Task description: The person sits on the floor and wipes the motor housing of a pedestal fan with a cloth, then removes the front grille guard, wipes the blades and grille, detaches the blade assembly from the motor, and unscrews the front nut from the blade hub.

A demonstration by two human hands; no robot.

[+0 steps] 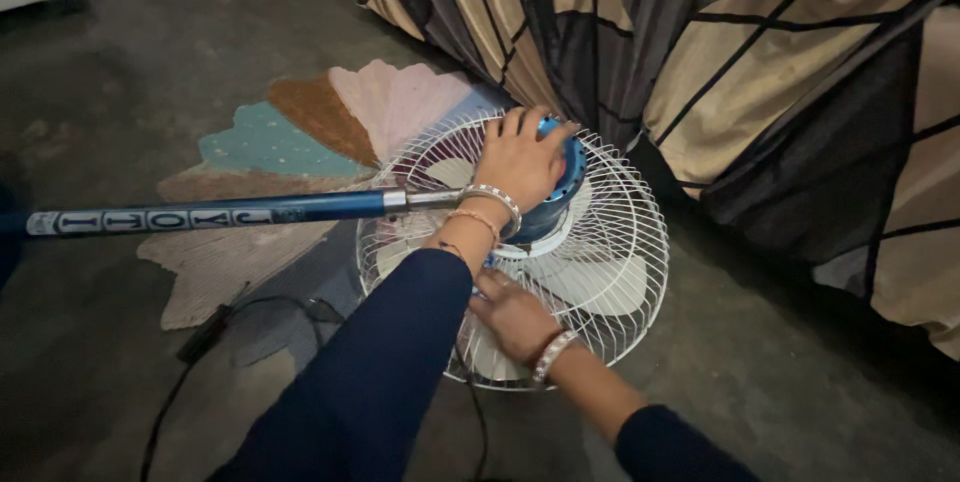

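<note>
Left grip: left hand (522,160) clenched over the blue motor housing (560,192) of the fan, fingers wrapped across its top.
Right grip: right hand (515,317) pressed on the white wire guard (610,252), fingers curled on the wires; whether it actually pinches a wire, cannot tell.
Fan position: lying on the grey floor (120,82), guard facing up, blue pole (200,214) running out leftward.
Handling note: judged best to hold the housing steady, keeping fingertips outside the wires and off the pale blades (600,282).
Surroundings: scalloped patchwork mat (300,132) beneath, black cord (200,342) near, patterned bedcover (780,52) beside.
</note>
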